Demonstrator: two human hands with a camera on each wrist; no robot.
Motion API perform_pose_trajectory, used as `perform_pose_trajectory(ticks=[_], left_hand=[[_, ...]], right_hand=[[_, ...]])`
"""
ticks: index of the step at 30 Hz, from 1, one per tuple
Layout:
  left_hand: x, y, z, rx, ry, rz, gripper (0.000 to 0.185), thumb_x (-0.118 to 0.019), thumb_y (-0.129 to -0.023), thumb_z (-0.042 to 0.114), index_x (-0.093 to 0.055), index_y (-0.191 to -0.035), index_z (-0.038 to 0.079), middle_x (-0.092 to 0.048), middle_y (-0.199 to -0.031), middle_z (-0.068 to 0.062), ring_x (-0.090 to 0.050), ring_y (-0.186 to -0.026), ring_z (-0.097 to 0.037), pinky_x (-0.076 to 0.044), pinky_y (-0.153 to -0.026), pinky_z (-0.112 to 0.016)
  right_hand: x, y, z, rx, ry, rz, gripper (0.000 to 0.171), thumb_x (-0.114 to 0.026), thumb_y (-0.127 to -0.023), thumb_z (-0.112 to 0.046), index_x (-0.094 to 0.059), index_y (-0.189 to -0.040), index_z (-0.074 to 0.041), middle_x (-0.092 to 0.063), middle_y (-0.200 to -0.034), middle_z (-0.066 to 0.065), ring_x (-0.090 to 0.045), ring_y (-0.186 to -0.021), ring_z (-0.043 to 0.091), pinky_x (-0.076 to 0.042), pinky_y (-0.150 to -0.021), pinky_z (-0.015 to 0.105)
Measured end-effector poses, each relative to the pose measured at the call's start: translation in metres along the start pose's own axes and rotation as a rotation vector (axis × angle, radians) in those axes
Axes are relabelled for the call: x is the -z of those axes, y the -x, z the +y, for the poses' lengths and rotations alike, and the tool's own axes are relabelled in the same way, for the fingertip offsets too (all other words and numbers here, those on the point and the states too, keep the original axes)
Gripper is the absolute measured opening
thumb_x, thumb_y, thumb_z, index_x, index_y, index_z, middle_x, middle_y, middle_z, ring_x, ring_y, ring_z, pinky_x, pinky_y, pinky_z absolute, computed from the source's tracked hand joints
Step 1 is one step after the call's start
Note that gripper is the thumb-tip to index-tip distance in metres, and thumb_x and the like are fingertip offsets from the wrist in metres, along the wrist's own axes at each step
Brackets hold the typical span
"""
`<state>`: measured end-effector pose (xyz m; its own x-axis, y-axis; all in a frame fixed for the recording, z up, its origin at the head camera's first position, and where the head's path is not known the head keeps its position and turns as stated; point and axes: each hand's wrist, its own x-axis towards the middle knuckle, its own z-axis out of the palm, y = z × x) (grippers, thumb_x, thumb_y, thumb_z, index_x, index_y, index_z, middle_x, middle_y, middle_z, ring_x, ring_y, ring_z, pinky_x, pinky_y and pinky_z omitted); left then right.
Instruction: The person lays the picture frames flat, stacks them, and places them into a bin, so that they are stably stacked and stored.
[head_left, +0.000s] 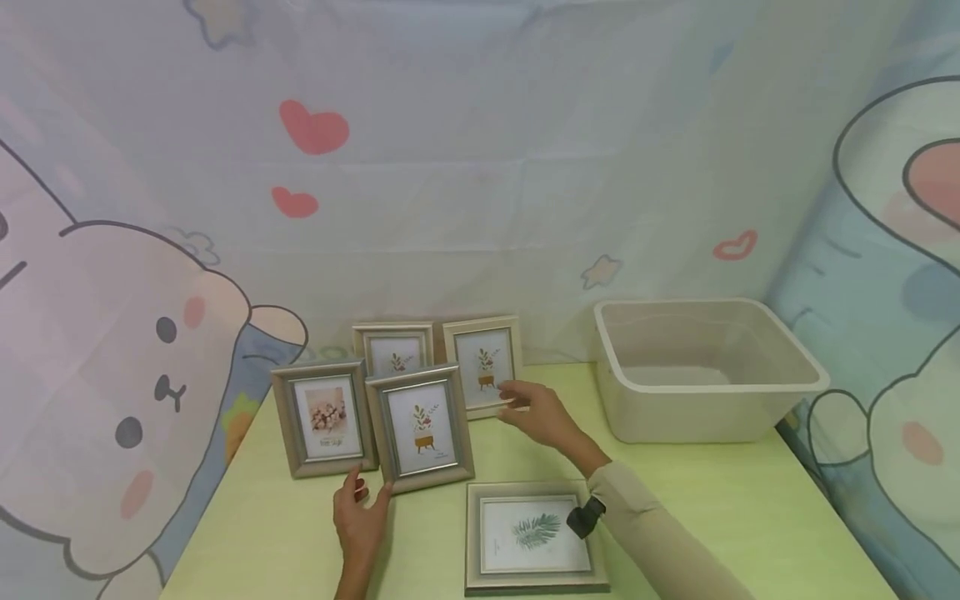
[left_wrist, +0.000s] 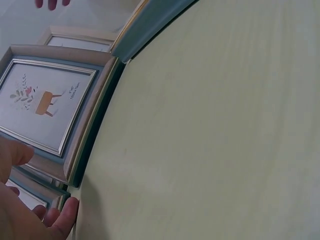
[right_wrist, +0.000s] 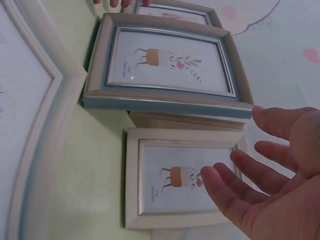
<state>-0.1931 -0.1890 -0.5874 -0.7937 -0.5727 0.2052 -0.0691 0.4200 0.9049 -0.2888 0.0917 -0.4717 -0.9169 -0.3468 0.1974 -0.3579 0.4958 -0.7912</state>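
Observation:
Several picture frames stand upright at the back left of the table. Foremost is a grey-beige frame (head_left: 423, 427) with a potted-plant print. My left hand (head_left: 362, 517) is at its lower left corner, thumb near its border, fingers loosely bent and gripping nothing. Left of it leans a similar frame (head_left: 327, 418) with a pink flower print. Behind stand two paler frames, the left one (head_left: 393, 340) partly covered and the right one (head_left: 482, 367) mostly visible. My right hand (head_left: 542, 412) hovers in front of that right one, fingers spread and holding nothing.
A larger frame (head_left: 536, 533) with a green leaf print lies flat at the table's front, partly under my right forearm. An off-white plastic bin (head_left: 690, 417) stands at the back right. Behind the yellow-green table (head_left: 712, 500) hangs a cartoon-printed cloth (head_left: 487, 167).

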Motion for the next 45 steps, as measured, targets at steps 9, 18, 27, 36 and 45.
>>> perform_pose_trajectory(ticks=[9,18,27,36,45], left_hand=[[-0.009,-0.006,0.001,0.039,0.041,-0.058,0.059,-0.076,-0.086,0.009,-0.053,-0.139,0.001,-0.053,-0.129,-0.029,-0.051,-0.119,-0.044,-0.044,-0.096,-0.057],[-0.014,-0.005,0.001,0.091,0.155,-0.118,0.063,-0.072,-0.089,0.005,-0.044,-0.145,-0.004,-0.049,-0.136,-0.032,-0.047,-0.129,-0.049,-0.047,-0.103,-0.057],[-0.02,-0.01,-0.001,0.082,0.154,-0.151,0.059,-0.07,-0.089,0.002,-0.048,-0.144,-0.003,-0.057,-0.134,-0.03,-0.055,-0.125,-0.045,-0.049,-0.102,-0.051],[-0.019,-0.014,-0.006,0.08,0.031,-0.072,0.043,-0.067,-0.086,-0.003,-0.063,-0.129,-0.005,-0.071,-0.11,-0.028,-0.069,-0.101,-0.039,-0.057,-0.082,-0.042],[-0.023,-0.015,-0.011,0.05,0.052,-0.034,0.038,-0.068,-0.086,-0.008,-0.067,-0.124,-0.005,-0.072,-0.105,-0.027,-0.067,-0.09,-0.03,-0.048,-0.067,-0.017]], right_hand=[[-0.01,-0.037,-0.025,0.065,0.058,-0.127,0.055,-0.072,-0.091,-0.02,-0.055,-0.142,-0.007,-0.056,-0.144,0.018,-0.058,-0.126,0.04,-0.049,-0.103,0.051],[-0.029,-0.059,-0.042,0.133,0.133,-0.21,0.065,-0.071,-0.092,-0.017,-0.044,-0.151,-0.01,-0.042,-0.155,0.019,-0.036,-0.145,0.039,-0.028,-0.118,0.059],[-0.04,-0.074,-0.055,0.155,0.221,-0.172,0.049,-0.065,-0.096,-0.014,-0.054,-0.143,-0.009,-0.05,-0.148,0.017,-0.043,-0.14,0.036,-0.034,-0.117,0.053],[-0.044,-0.082,-0.062,0.127,0.27,-0.188,0.039,-0.061,-0.099,-0.014,-0.06,-0.137,-0.009,-0.059,-0.14,0.014,-0.053,-0.133,0.032,-0.041,-0.113,0.046],[-0.044,-0.087,-0.064,0.098,0.279,-0.129,0.033,-0.065,-0.096,-0.01,-0.068,-0.128,-0.009,-0.067,-0.13,0.01,-0.06,-0.125,0.029,-0.047,-0.106,0.044]])
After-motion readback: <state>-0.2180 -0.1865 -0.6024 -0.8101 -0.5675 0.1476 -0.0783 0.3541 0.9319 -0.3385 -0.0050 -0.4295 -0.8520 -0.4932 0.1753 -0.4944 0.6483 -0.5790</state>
